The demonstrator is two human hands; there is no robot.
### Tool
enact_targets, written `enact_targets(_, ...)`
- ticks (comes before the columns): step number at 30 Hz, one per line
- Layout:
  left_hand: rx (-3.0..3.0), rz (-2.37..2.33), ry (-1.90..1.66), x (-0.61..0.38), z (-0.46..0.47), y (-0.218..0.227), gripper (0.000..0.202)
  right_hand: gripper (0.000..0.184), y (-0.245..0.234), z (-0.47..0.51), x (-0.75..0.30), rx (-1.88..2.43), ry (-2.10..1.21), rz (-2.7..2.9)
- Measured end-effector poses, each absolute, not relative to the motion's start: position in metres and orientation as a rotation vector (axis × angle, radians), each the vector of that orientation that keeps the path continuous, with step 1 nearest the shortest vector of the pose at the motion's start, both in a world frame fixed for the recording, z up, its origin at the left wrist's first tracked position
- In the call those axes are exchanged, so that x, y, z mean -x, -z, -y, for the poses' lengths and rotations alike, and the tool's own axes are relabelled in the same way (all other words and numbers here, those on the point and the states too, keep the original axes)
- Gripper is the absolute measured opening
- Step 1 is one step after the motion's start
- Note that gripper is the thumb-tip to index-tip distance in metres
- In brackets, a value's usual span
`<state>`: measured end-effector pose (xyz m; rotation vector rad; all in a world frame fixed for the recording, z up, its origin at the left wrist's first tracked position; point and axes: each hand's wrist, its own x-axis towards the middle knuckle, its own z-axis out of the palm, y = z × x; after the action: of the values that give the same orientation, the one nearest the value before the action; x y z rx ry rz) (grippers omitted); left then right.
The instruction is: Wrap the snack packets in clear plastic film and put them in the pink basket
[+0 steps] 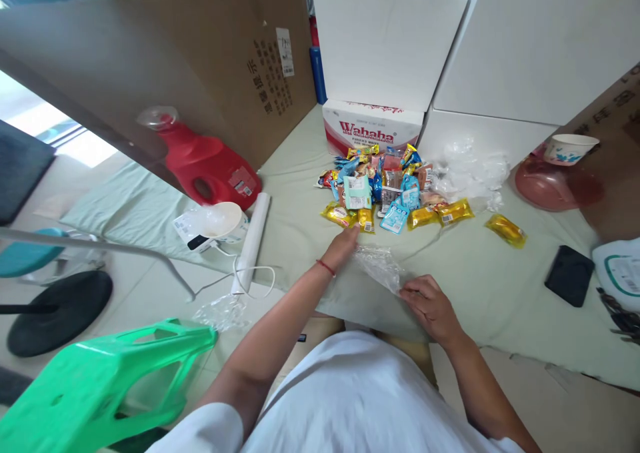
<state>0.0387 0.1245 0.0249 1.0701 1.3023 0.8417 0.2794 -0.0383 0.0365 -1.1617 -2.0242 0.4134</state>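
Note:
A pile of small snack packets [387, 190], yellow, blue and red, lies on a pale green cloth [300, 206]. My left hand [343, 245] reaches toward the pile, fingers stretched near a yellow packet [340, 214], with a red string round the wrist. My right hand [431, 306] rests on the cloth with fingers curled, pinching the edge of a clear plastic bag [380, 266] that lies between both hands. One more yellow packet [506, 230] lies apart to the right.
White boxes [390, 40] and a Wahaha carton [373, 128] stand behind the pile. A red jug [207, 166], a white bowl [217, 221] and a white roll [253, 240] lie left. A black phone [570, 274] and pink bowl [555, 183] sit right. A green stool [95, 380] stands lower left.

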Motion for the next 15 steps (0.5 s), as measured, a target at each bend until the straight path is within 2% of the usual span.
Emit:
enact_targets(5, -1.307, -1.28, -0.643, -0.06, -0.151, -0.025, 0.038, 0.027, -0.025, 0.049, -0.279, 1.168, -0.419, 2.051)
enact_targets(10, -1.68, -1.0, -0.379, -0.062, -0.139, -0.025, 0.033, 0.027, -0.013, 0.059, -0.29, 1.2, -0.484, 2.033)
enact_targets(15, -1.56, -1.052, -0.563, -0.045, -0.124, -0.02, 0.031, 0.024, -0.007, 0.068, -0.308, 1.29, -0.461, 2.007)
